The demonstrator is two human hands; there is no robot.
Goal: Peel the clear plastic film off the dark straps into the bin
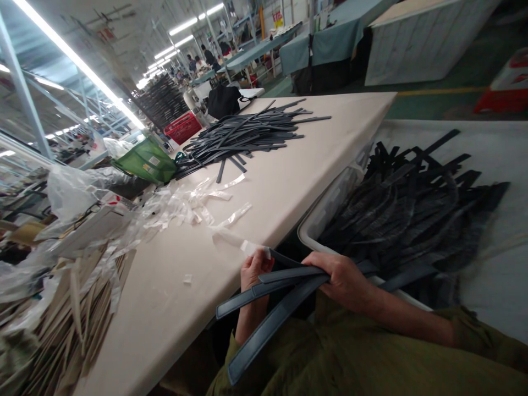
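Several dark blue-grey straps (272, 327) with stitched edges and squared-off ends fan out from my right hand (344, 279), whose fingers are wrapped round them. My left hand (256, 270) is closed in a pinch at the far end of one strap. A clear plastic strip (233, 239) runs from its fingertips over the table edge. Whether those fingers also grip the strap end is hard to see. Under my right forearm, the rest of the held straps reach back toward a white bin (317, 228) piled with dark straps (404, 220).
On the pale table (305, 165) lie a heap of grey straps (247, 132), loose clear plastic strips (185, 206) and a green basket (146, 159). Brown strips (78, 313) and plastic bags (68, 190) cover its left side. A red crate (182, 127) stands beyond.
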